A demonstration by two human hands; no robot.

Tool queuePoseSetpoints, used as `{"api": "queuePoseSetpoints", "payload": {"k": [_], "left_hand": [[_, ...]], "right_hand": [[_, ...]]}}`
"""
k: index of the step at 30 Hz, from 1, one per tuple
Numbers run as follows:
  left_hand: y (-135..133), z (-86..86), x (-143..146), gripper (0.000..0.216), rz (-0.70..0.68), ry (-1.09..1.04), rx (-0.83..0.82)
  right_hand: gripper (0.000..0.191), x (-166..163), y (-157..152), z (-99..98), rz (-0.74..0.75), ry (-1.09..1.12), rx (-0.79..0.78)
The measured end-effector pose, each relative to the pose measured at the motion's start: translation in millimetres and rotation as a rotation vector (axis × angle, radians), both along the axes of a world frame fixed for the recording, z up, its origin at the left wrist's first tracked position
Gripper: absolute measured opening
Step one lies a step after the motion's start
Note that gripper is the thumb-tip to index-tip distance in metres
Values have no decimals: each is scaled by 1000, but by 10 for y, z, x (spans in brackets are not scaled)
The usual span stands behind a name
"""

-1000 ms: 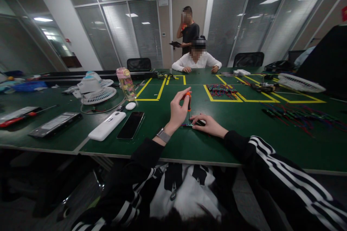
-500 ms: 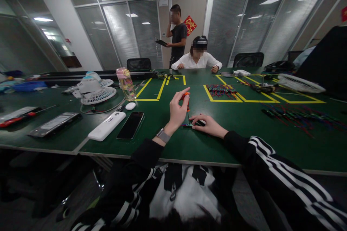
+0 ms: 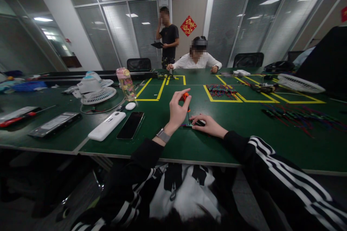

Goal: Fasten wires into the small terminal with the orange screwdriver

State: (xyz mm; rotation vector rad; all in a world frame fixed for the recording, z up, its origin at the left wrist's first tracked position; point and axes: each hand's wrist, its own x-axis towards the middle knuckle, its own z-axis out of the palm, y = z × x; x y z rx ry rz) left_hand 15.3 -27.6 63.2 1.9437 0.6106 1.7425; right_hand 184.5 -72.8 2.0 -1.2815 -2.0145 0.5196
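Note:
An orange-handled screwdriver (image 3: pixel 185 96) stands upright, its thin shaft pointing down at a small circuit board (image 3: pixel 187 126) on the green table (image 3: pixel 217 148). Curled around the handle, my left hand (image 3: pixel 178 110) grips it between thumb and fingers; a watch is on that wrist. My right hand (image 3: pixel 207 124) rests low beside the shaft, fingers closed on the board's right side and pressing it to the table. A dark piece shows under those fingers, too small to name. The fingers hide much of the board.
To the left lie a black phone (image 3: pixel 131 125), a white power bank (image 3: pixel 107 125), a bottle (image 3: pixel 126 84) and fan parts (image 3: pixel 97 93). Wired boards (image 3: pixel 222 92) sit inside yellow tape ahead, with more (image 3: pixel 298 113) at right. Across the table a person in white (image 3: pixel 197 57) sits; another (image 3: pixel 169 38) stands.
My left fingers have shifted slightly on the screwdriver handle, showing more orange. My right hand stays put. The standing person has moved left, and the seated person's one hand slid left.

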Motion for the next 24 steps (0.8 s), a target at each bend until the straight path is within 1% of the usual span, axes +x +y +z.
{"api": "queuePoseSetpoints", "payload": {"k": [2, 7, 13, 15, 18, 19, 21, 24], "left_hand": [[-7, 7, -9, 27, 3, 7, 10], [5, -3, -7, 31, -77, -3, -26], [-8, 19, -3, 25, 45, 6, 26], [-8, 19, -5, 27, 13, 20, 23], [5, 1, -2, 33, -86, 20, -3], [8, -4, -1, 33, -99, 16, -7], [5, -5, -2, 31, -61, 17, 6], [-17, 15, -12, 25, 44, 30, 49]], "right_hand": [[19, 2, 2, -3, -1, -2, 0], [19, 0, 3, -3, 2, -1, -6], [19, -4, 2, 5, 2, 4, 1], [18, -4, 3, 7, 6, 2, 1], [18, -4, 0, 12, 3, 2, 0], [18, -4, -2, 14, 2, 2, -2], [18, -4, -5, 18, 3, -1, -10], [19, -4, -7, 18, 2, -5, -19]]}}
